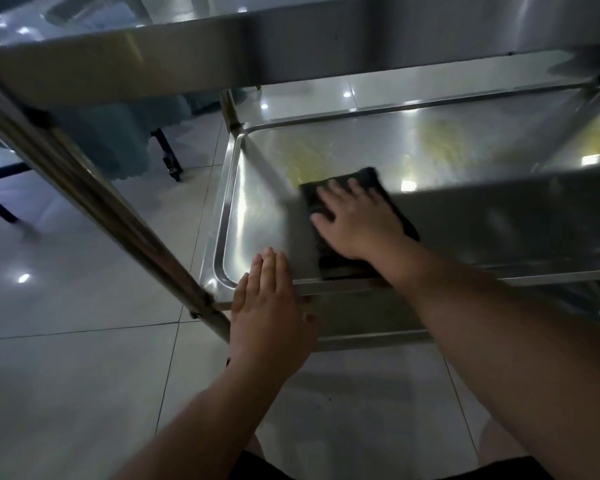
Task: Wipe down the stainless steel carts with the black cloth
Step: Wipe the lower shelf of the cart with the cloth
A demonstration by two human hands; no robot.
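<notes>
A stainless steel cart fills the view; its lower shelf (pixel 257 216) is a shallow tray with a raised rim. A black cloth (pixel 364 178) lies flat on that shelf. My right hand (pixel 357 221) presses down on the cloth with fingers spread and straight. My left hand (pixel 271 306) rests flat on the shelf's near rim, fingers straight and together, thumb over the front edge. Yellowish smears show on the shelf beyond the cloth. A blurred shelf edge at the right hides part of the cloth.
The cart's upper shelf (pixel 222 53) spans the top of the view. A steel cart leg (pixel 94 199) slants across the left. Glossy floor tiles (pixel 66 358) lie all around. A draped table with black legs (pixel 168 154) stands behind at the left.
</notes>
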